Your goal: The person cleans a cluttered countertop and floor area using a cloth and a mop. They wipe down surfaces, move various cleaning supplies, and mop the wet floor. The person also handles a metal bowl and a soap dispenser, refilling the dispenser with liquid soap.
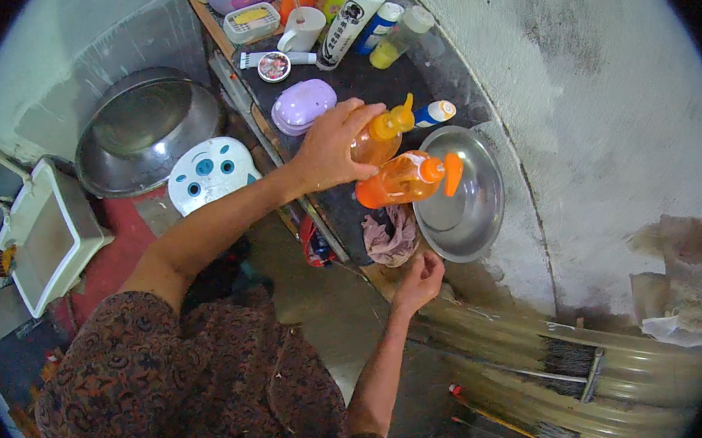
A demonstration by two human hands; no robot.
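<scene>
My left hand (338, 147) is closed around an amber pump bottle (378, 137) with a yellow pump head, above the dark shelf top. Right beside it stands an orange pump bottle (398, 179), near my left thumb. A crumpled pinkish cloth (391, 237) lies below these bottles, next to a shallow stainless steel basin (460, 202). Near the cloth and the basin's lower rim is my right hand (420, 279), fingers curled; whether it holds anything small cannot be told. A lilac oval soap box (305, 105) sits beyond my left hand.
A white spray bottle (351, 19), a white mug (302, 29) and a soap dish (251, 22) stand farther back. Left are a large metal basin (149, 131), a white-and-blue stool (213, 172) and a white sink (54, 235). A rough wall borders the shelf; brushes lie lower right.
</scene>
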